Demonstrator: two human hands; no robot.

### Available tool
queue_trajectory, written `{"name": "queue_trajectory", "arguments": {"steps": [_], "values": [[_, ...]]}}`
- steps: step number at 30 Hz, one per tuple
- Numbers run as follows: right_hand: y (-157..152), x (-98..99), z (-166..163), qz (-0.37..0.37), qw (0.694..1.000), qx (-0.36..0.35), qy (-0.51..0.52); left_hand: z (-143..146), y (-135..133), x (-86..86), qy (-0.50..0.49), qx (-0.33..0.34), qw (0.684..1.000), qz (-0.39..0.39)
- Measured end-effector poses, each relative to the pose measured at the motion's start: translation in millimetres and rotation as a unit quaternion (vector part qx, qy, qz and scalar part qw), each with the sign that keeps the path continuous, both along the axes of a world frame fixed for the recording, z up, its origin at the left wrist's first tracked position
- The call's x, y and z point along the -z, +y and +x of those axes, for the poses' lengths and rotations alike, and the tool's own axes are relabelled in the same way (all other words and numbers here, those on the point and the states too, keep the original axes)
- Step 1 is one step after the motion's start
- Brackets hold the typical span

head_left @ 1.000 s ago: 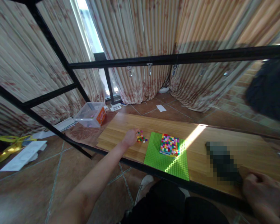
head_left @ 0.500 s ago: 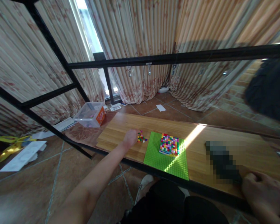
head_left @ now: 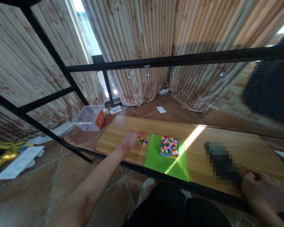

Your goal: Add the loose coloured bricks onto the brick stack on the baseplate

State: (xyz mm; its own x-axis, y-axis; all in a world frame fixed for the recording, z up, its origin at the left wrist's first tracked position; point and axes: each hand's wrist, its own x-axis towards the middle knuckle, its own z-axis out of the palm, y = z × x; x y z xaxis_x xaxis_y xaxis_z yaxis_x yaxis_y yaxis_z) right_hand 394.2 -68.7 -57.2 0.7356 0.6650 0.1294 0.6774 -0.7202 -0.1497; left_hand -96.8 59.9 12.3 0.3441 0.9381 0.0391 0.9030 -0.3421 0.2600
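Though L hand [head_left: 130, 140] is nr bricks [head_left: 141, 140], grip's unclear.

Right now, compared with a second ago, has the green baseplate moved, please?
No: the green baseplate keeps its place on the wooden tabletop; only the view has shifted slightly.

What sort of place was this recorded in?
Probably a room in a home: patterned curtains hang by a window, the floor is tiled, and small toy bricks lie on a wooden tabletop.
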Motion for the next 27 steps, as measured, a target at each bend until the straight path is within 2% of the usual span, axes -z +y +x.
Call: {"name": "queue_trajectory", "arguments": {"steps": [3, 8, 13, 17, 22, 27], "values": [[1, -1.9, -2, 0.004, 1.000, 0.009, 0.009, 0, 2, 1.8, -0.019, -0.022, 0.999, 0.015], [0, -5.7, -6, 0.009, 1.000, 0.010, 0.009, 9, 2, -6.2, -0.150, -0.062, 0.985, 0.054], [-1, -8.2, -11, 0.015, 1.000, 0.007, 0.002, 45, -4, -30.6, -0.252, 0.011, 0.962, 0.105], [-2, -11.4, -14, 0.020, 1.000, 0.012, 0.007, 84, -8, -41.8, -0.282, 0.060, 0.954, 0.083], [-2, -13.5, -17, 0.025, 1.000, 0.006, 0.012, 116, -5, -35.8, -0.301, 0.063, 0.951, 0.041], [-3, -13.9, -17, 0.033, 0.999, 0.006, 0.006, 126, -4, -23.3, -0.317, 0.044, 0.947, 0.013]]}}
